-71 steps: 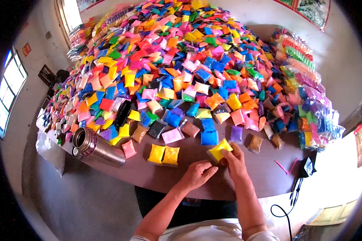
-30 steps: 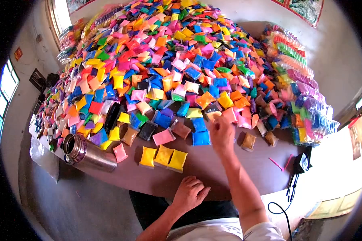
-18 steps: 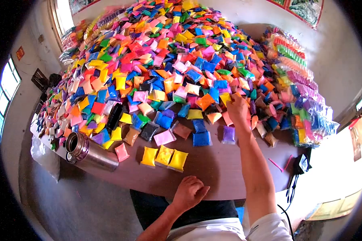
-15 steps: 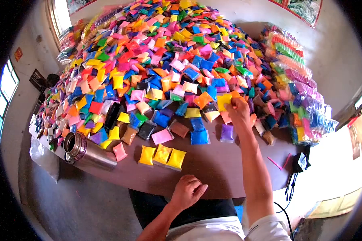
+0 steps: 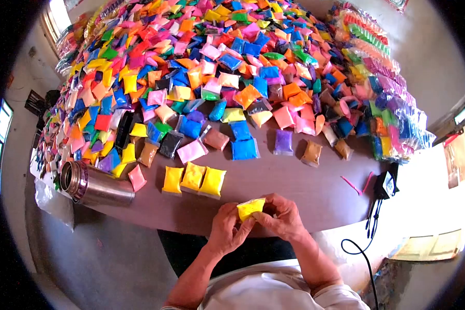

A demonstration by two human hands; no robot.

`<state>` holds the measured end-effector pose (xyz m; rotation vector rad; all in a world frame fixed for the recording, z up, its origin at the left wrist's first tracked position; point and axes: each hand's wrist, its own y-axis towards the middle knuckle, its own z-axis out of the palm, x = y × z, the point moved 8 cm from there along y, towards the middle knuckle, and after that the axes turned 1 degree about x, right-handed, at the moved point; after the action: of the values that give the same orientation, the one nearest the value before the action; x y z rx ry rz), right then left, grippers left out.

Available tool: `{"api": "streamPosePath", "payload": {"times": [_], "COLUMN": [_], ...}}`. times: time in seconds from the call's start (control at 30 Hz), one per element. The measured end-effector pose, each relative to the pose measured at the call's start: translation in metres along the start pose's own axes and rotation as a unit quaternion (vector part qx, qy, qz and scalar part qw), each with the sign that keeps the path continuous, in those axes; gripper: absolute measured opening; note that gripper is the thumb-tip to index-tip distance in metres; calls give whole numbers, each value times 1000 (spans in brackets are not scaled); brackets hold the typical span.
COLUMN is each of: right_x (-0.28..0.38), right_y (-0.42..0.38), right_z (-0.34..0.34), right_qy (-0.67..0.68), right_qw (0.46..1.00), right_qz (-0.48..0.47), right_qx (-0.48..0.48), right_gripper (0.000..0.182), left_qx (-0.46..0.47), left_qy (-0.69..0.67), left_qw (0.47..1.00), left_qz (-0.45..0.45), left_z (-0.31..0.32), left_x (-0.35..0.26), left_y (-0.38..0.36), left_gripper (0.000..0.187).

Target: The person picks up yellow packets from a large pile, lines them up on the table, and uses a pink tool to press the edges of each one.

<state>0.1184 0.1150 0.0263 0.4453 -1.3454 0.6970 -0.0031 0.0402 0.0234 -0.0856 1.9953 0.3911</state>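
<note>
A small yellow packet [image 5: 250,207] is held up between both my hands at the table's front edge. My left hand [image 5: 227,227] pinches its left side. My right hand [image 5: 280,217] grips it from the right, thumb in front. Just beyond, to the left, three yellow packets lie side by side: the left one [image 5: 173,180], the middle one [image 5: 192,176] and the right one [image 5: 212,182]. A purple packet [image 5: 283,142] and a brown packet [image 5: 311,153] lie further back on the brown table [image 5: 274,181].
A huge heap of coloured packets [image 5: 206,67] covers the back of the table. Bundled packets in clear bags [image 5: 382,103] stack up at right. An open steel flask [image 5: 103,185] lies at left. Near the right edge are a pink strip [image 5: 357,185] and a black cabled box [image 5: 385,185].
My right hand has come back from the heap with a yellow packet, and my left hand has joined it. A brown packet now lies right of the purple one. The view has tilted down.
</note>
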Motion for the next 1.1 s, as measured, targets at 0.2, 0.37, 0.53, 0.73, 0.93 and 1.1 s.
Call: {"api": "streamPosePath", "payload": {"times": [0.2, 0.37, 0.53, 0.73, 0.93, 1.1], "right_x": [9, 8, 29, 43, 40, 12], "right_y": [-2, -4, -9, -14, -14, -17], "right_z": [-3, -10, -9, -6, -3, -10], "right_qy": [-107, -80, -223, -297, -226, -98], "right_qw": [993, 991, 963, 915, 938, 982], "right_qz": [-58, -99, -141, -262, -264, -147], "right_qx": [9, -33, -62, -80, -3, -66], "right_gripper": [27, 26, 24, 23, 15, 12], "left_qx": [-8, 26, 15, 9, 38, 38], "left_qy": [50, 95, 107, 135, 135, 141], "left_qw": [997, 992, 989, 984, 982, 985], "left_qz": [64, 83, 105, 117, 123, 91], "left_z": [2, 5, 6, 7, 8, 12], "left_x": [-6, -18, -18, -21, -27, -19], "left_y": [3, 7, 7, 5, 8, 7], "left_gripper": [34, 31, 30, 28, 23, 20]}}
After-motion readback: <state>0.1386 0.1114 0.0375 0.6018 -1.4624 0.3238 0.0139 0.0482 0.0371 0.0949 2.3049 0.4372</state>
